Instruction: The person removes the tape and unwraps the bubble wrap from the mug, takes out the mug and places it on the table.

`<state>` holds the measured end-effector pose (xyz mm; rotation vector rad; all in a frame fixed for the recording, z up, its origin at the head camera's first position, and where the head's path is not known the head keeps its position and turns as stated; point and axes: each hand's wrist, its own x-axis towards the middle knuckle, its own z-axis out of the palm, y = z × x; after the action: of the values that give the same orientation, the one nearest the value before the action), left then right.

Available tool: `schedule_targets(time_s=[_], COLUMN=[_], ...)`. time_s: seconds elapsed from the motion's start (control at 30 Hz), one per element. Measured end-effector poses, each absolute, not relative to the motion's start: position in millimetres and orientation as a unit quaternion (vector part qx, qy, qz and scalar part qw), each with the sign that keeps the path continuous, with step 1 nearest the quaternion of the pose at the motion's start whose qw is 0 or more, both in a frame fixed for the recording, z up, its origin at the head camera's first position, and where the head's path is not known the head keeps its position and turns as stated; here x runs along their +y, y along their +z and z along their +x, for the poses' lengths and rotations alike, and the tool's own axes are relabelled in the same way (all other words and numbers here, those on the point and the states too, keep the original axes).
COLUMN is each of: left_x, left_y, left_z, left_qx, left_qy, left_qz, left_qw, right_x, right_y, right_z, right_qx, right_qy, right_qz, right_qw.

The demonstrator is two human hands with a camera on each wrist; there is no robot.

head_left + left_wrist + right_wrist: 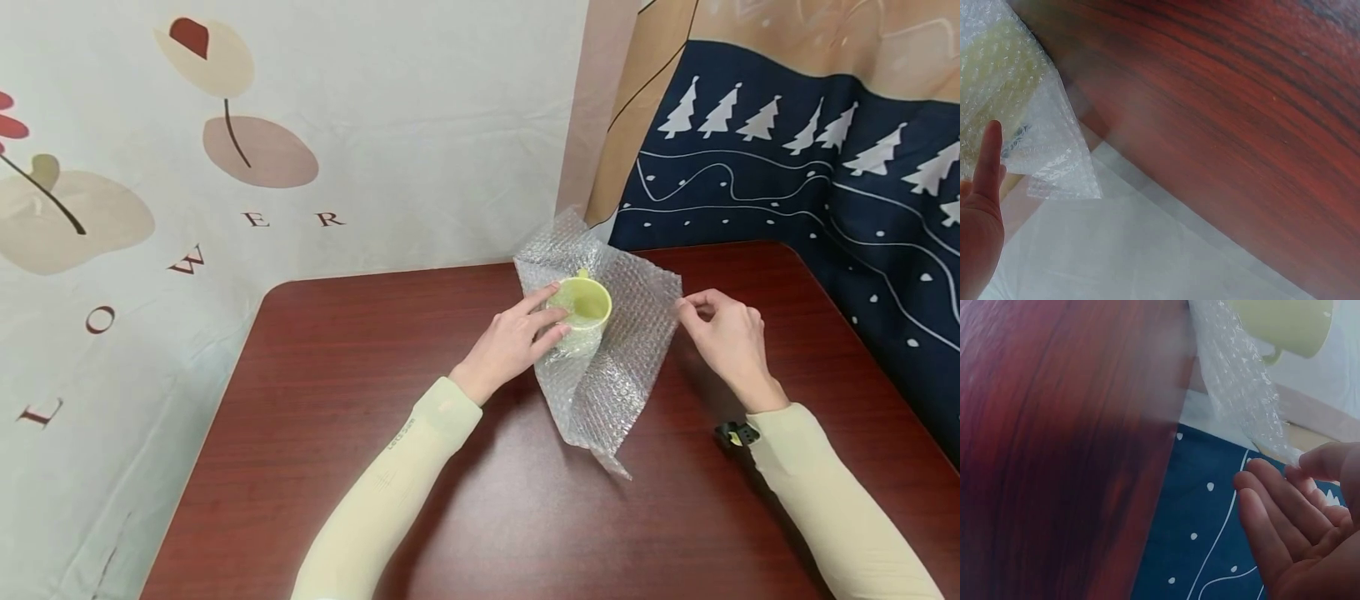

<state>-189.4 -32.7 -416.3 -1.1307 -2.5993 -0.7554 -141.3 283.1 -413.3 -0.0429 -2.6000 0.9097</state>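
A light yellow-green mug (591,302) lies with its mouth facing me on a sheet of bubble wrap (626,358). Its handle (582,273) points away from me. My left hand (504,343) presses a fold of the wrap over the mug's left side, fingers fairly straight and fingertips near the rim. In the left wrist view the mug's colour shows through the wrap under an extended finger (989,159). At the right corner of the sheet, my right hand (729,337) pinches the wrap between thumb and index finger. Its other fingers (1266,531) extend free.
A dark red wooden table (337,358) with rounded far corners carries everything. Behind it hangs a pale printed cloth (420,150), and a navy cloth with white trees (757,183) borders the right side. A small black device (737,435) sits at my right cuff.
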Motion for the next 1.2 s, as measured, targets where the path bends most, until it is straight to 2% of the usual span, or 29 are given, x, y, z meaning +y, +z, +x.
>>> schedule_targets(time_s=[1.0,1.2], left_x=[-34,-34], left_y=[-416,-415], left_z=[-189,-188], left_qx=[-0.88,-0.882], left_qy=[-0.261,-0.26], left_qz=[-0.386,-0.383], left_qw=[0.091,0.089], right_x=[307,309], right_y=[-429,-426], right_z=[-153,-155], right_qx=[-0.968,-0.975], right_qy=[0.22,0.203], right_qz=[-0.018,-0.025], right_qw=[0.115,0.082])
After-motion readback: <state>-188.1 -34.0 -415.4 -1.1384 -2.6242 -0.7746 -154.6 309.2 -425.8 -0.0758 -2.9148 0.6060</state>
